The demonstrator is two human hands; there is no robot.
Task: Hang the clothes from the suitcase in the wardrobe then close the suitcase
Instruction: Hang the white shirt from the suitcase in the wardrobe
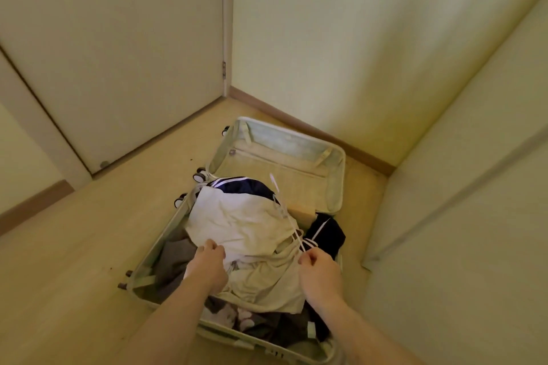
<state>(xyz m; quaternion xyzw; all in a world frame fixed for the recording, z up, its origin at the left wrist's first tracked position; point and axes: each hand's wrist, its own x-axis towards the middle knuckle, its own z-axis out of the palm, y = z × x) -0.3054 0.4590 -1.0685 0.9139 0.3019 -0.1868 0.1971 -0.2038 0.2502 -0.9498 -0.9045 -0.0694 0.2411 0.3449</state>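
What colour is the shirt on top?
White, or cream; the head view shows the shirt best.

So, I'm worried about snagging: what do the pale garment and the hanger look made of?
The pale garment looks like soft matte woven cloth, cotton perhaps: it creases and drapes. The hanger seems thin white plastic or coated wire; too blurred to say which.

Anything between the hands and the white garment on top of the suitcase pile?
Nothing visible. The left hand already grips the white garment, and the right hand pinches a white hanger lying across it.
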